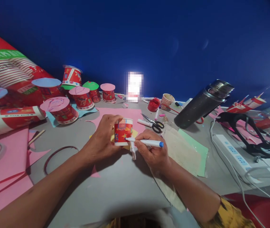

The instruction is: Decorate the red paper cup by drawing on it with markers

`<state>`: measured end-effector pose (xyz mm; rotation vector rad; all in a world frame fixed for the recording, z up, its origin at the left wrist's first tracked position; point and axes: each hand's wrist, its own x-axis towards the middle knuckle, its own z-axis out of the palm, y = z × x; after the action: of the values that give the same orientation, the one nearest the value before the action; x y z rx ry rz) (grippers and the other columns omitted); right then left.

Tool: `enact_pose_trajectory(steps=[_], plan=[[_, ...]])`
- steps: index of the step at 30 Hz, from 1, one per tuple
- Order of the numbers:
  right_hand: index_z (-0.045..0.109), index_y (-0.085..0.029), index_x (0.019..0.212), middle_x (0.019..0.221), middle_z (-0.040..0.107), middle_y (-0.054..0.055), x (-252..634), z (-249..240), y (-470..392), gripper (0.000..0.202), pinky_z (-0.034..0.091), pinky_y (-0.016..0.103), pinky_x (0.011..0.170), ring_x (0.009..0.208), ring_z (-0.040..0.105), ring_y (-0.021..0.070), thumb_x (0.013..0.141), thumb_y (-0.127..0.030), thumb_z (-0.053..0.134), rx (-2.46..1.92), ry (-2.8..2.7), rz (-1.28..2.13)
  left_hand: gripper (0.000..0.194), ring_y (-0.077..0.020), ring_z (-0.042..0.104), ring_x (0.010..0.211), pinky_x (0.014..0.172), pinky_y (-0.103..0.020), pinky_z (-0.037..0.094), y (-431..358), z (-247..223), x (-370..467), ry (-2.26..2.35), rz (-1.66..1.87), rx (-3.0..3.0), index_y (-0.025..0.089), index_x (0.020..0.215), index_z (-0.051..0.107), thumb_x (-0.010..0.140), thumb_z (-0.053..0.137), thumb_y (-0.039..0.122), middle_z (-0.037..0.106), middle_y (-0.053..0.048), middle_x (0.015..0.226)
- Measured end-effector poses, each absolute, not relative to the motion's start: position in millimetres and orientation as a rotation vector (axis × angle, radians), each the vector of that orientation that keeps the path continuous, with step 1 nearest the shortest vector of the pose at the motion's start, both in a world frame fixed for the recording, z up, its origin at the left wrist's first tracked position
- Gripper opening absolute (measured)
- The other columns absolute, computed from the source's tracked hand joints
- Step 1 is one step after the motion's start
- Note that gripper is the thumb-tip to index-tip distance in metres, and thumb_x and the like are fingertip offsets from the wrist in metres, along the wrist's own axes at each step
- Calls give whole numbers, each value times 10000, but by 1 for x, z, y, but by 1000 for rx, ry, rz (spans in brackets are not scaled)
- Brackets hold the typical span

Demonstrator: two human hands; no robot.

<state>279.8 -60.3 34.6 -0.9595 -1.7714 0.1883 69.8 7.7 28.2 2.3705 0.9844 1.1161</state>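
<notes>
A red paper cup (122, 131) with a white rim and a yellow and blue pattern stands upright in my left hand (103, 136), whose fingers wrap its left side and top edge. My right hand (152, 150) is closed around a white marker (150, 142) with a blue end pointing right. The marker's tip touches or nearly touches the cup's lower right side. Behind the cup lies pink paper (106, 114). Just right of it are black-handled scissors (155, 124) and another white marker (144, 123). A further white marker (133, 150) lies beneath, between my hands.
Several red cups with paper tops (58, 109) stand at the left, near a pack of cups (11, 72). A dark flask (201, 104) leans at the right, beside a power strip (232, 153) with cables. Cloth (179, 148) and green paper (202, 152) lie right of my right hand.
</notes>
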Motion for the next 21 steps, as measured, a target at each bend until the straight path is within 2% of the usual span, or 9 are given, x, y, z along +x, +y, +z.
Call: enact_pose_trajectory(steps=[6,21], plan=[[723,-232,910,800,775,24,281,31,-57,141,583,314,682,703,714,177,1021,-273,646,-977,-1720,138,835,-317,632,1201,998,-482,598,6,28,71,1020,1095,2320,278,1367,500,666,949,332,589,-79,1270],[716,-234,910,793,768,21,280,33,-56,121,579,319,694,705,709,180,1008,-232,646,-952,-1727,131,756,-308,618,1212,991,-460,607,7,24,70,922,1166,2385,280,1385,496,743,895,285,584,-85,1280]])
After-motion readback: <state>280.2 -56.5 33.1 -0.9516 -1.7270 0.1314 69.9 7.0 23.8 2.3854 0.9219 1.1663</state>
